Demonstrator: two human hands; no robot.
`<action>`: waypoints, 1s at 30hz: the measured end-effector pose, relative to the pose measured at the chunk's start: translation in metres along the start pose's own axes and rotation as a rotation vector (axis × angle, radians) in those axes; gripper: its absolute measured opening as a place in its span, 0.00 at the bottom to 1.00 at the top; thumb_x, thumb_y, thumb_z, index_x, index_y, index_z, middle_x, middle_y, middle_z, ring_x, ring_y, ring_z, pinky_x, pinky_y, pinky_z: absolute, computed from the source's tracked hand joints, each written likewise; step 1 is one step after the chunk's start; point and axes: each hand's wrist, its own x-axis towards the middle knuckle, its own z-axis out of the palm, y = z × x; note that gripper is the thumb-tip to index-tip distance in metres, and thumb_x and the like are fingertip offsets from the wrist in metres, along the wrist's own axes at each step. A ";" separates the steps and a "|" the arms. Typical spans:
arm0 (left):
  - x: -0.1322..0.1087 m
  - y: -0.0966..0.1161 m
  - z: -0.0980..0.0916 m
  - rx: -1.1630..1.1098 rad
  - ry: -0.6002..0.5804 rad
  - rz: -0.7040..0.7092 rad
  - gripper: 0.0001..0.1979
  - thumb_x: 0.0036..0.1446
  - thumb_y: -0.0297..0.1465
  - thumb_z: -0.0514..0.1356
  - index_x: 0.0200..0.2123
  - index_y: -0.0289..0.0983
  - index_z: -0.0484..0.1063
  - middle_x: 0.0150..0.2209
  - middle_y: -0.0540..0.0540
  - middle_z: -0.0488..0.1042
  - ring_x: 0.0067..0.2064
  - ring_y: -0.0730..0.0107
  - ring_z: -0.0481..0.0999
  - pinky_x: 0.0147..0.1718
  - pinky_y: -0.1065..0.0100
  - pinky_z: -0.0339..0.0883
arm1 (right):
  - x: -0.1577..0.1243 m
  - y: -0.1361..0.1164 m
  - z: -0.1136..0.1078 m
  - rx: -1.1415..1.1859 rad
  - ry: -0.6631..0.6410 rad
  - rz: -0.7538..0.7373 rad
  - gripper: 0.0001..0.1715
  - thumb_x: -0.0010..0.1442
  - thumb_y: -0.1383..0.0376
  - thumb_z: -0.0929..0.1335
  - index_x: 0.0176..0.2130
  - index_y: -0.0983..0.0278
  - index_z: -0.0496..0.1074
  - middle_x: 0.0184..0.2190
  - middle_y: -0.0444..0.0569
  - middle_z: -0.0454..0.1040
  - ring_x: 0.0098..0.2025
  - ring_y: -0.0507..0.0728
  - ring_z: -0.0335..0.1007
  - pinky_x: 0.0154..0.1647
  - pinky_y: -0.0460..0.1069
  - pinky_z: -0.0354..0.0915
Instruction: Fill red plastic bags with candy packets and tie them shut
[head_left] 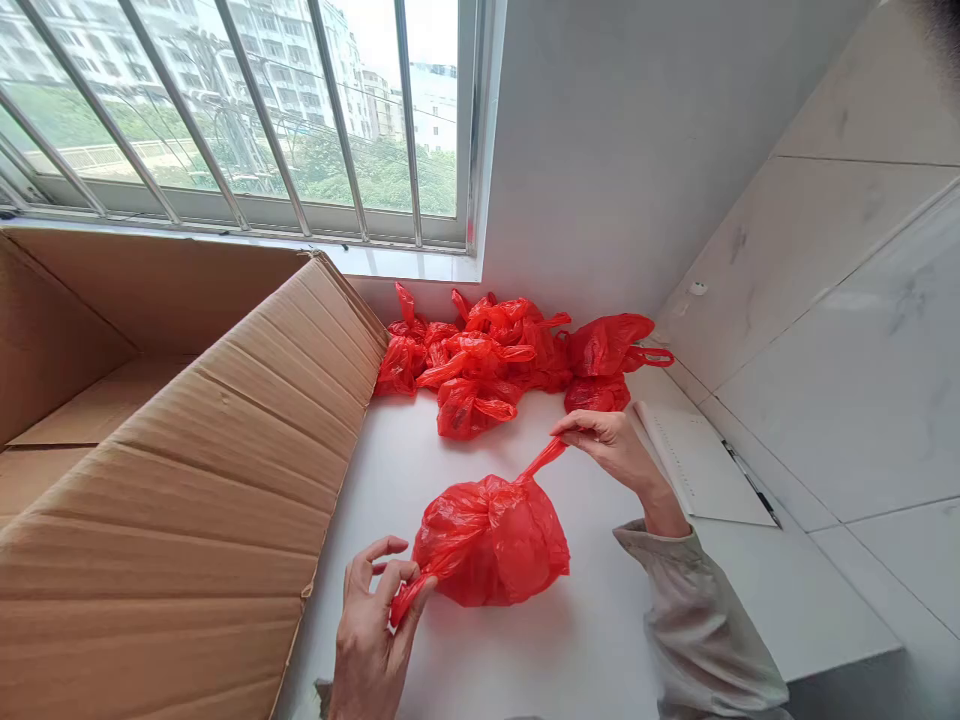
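A red plastic bag (499,545), filled out and knotted or twisted at the top, rests on the white tabletop (600,640). My left hand (379,620) pinches one of its handles at the lower left. The other handle is stretched up to the right, its end pinched between thumb and fingers of my right hand (611,450). What the bag contains is hidden by the plastic. Just behind it lies a pile of similar red bags (487,345), several of them tied, with handles sticking up.
An open cardboard box (187,480) takes up the left side. At the right, a notebook (705,465) lies with a pen (752,485) along its edge, beside the tiled wall (862,350). A barred window (300,120) is above the box.
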 end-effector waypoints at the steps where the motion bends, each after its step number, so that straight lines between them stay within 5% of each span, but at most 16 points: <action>1: 0.002 0.001 0.001 -0.007 0.018 -0.012 0.09 0.64 0.35 0.57 0.33 0.40 0.72 0.44 0.41 0.69 0.44 0.62 0.73 0.27 0.70 0.69 | 0.000 -0.001 0.001 0.004 0.066 -0.038 0.08 0.61 0.64 0.68 0.36 0.61 0.79 0.33 0.46 0.80 0.35 0.54 0.75 0.36 0.47 0.68; 4: 0.004 0.002 0.004 0.007 0.105 0.003 0.07 0.64 0.33 0.58 0.32 0.40 0.70 0.43 0.41 0.68 0.46 0.61 0.71 0.26 0.71 0.67 | -0.001 -0.001 0.009 -0.017 0.206 -0.101 0.08 0.61 0.64 0.68 0.37 0.59 0.80 0.33 0.46 0.80 0.35 0.54 0.76 0.35 0.47 0.70; 11: 0.010 0.011 0.008 0.011 0.310 0.140 0.05 0.60 0.25 0.62 0.32 0.40 0.70 0.45 0.43 0.64 0.48 0.62 0.69 0.44 0.62 0.66 | -0.011 -0.002 0.027 -0.058 0.615 -0.157 0.08 0.62 0.63 0.69 0.38 0.58 0.80 0.35 0.46 0.81 0.38 0.56 0.76 0.39 0.50 0.72; 13: 0.016 0.013 0.008 0.009 0.330 0.154 0.06 0.59 0.24 0.62 0.33 0.40 0.70 0.46 0.44 0.64 0.48 0.63 0.69 0.44 0.63 0.66 | -0.011 0.005 0.029 -0.003 0.627 -0.104 0.08 0.62 0.62 0.68 0.38 0.59 0.79 0.35 0.47 0.80 0.38 0.56 0.76 0.40 0.50 0.72; 17: 0.022 0.009 0.013 -0.038 -0.006 0.169 0.03 0.62 0.27 0.60 0.37 0.41 0.70 0.48 0.43 0.66 0.51 0.62 0.69 0.46 0.63 0.70 | -0.014 0.019 0.021 -0.028 0.281 0.110 0.11 0.60 0.65 0.66 0.40 0.61 0.78 0.40 0.49 0.80 0.40 0.56 0.76 0.42 0.52 0.72; 20: 0.017 0.001 0.017 -0.091 -0.266 0.138 0.08 0.65 0.37 0.57 0.44 0.43 0.70 0.55 0.41 0.64 0.56 0.58 0.69 0.50 0.58 0.71 | -0.022 0.005 0.008 -0.206 0.251 0.090 0.16 0.60 0.69 0.65 0.45 0.59 0.77 0.50 0.50 0.75 0.49 0.58 0.73 0.47 0.53 0.70; 23: 0.007 -0.007 0.017 -0.151 -0.288 0.048 0.17 0.68 0.43 0.47 0.52 0.44 0.67 0.59 0.39 0.61 0.58 0.56 0.68 0.53 0.53 0.70 | -0.029 -0.030 0.004 -0.337 0.243 -0.068 0.16 0.63 0.67 0.64 0.48 0.55 0.74 0.53 0.49 0.73 0.56 0.59 0.68 0.53 0.55 0.67; 25: 0.001 -0.014 0.016 -0.172 -0.255 -0.017 0.20 0.69 0.44 0.42 0.54 0.44 0.65 0.59 0.39 0.62 0.59 0.56 0.68 0.54 0.53 0.70 | -0.030 -0.050 0.016 -0.400 0.056 -0.150 0.18 0.62 0.63 0.67 0.52 0.54 0.72 0.54 0.49 0.72 0.58 0.61 0.65 0.57 0.58 0.64; 27: -0.003 -0.020 0.015 -0.178 -0.217 -0.070 0.20 0.69 0.43 0.41 0.54 0.45 0.66 0.58 0.40 0.64 0.59 0.57 0.68 0.54 0.54 0.69 | -0.030 -0.058 0.037 -0.503 -0.177 -0.151 0.30 0.56 0.62 0.72 0.57 0.57 0.68 0.54 0.53 0.72 0.56 0.65 0.66 0.58 0.63 0.62; 30: -0.012 -0.030 0.014 -0.175 -0.142 -0.136 0.19 0.70 0.42 0.43 0.52 0.44 0.68 0.55 0.42 0.68 0.56 0.58 0.71 0.53 0.57 0.69 | -0.028 -0.055 0.070 -0.718 -0.390 -0.096 0.30 0.51 0.76 0.70 0.53 0.61 0.70 0.42 0.52 0.77 0.41 0.64 0.73 0.52 0.65 0.65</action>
